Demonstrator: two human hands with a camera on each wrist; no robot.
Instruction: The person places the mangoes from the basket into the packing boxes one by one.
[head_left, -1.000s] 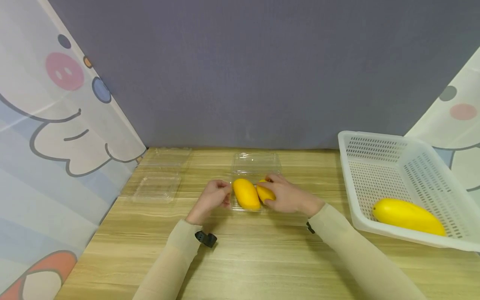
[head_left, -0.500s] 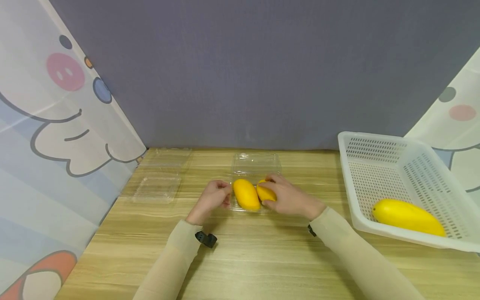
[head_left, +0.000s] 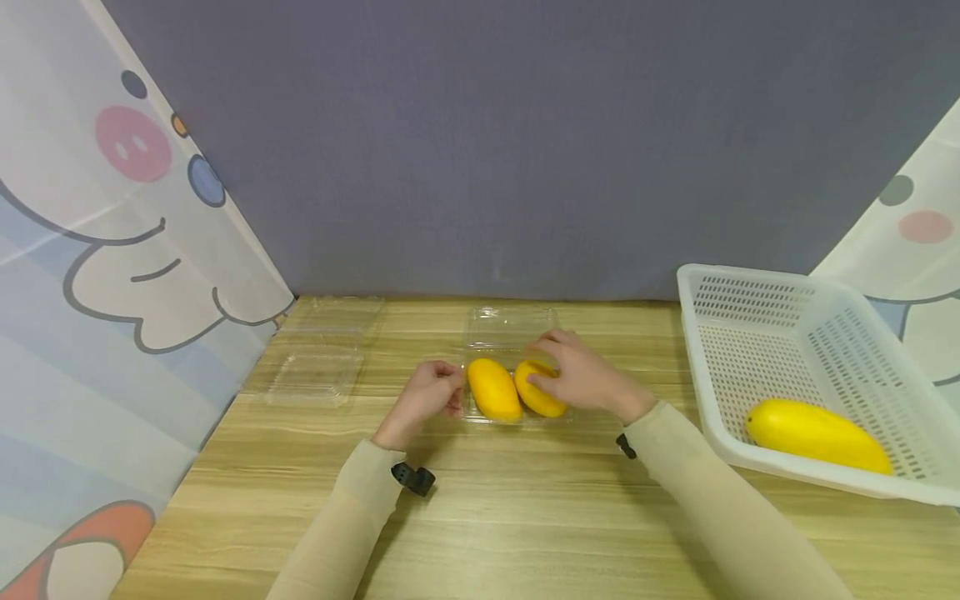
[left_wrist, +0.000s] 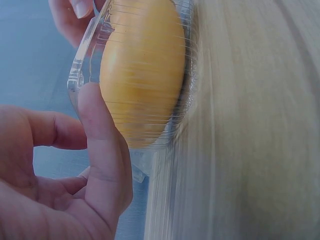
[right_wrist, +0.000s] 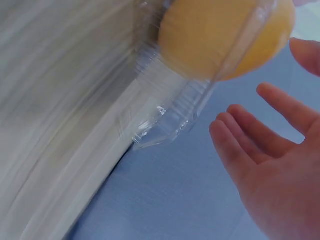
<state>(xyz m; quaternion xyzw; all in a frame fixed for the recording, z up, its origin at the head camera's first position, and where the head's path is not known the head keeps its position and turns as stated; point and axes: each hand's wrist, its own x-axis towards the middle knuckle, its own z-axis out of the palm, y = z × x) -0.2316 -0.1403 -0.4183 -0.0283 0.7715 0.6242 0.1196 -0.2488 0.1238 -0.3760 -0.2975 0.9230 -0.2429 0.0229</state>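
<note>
Two yellow mangoes lie side by side in a clear plastic clamshell box, its lid tipped back: the left mango and the right mango. At the box's left side is my left hand, a fingertip touching the outer wall in the left wrist view; it does not visibly grip the rim. My right hand hovers over the right mango, fingers spread. In the right wrist view, a gap shows between these fingers and the mango.
A white perforated basket stands at the right with a large yellow fruit inside. Another clear clamshell box lies open at the left of the wooden table. A grey panel rises behind.
My right hand has let go of the right mango and lifted slightly, fingers spreading. The mango now lies farther right in the box, more of it showing. My left hand stays put.
</note>
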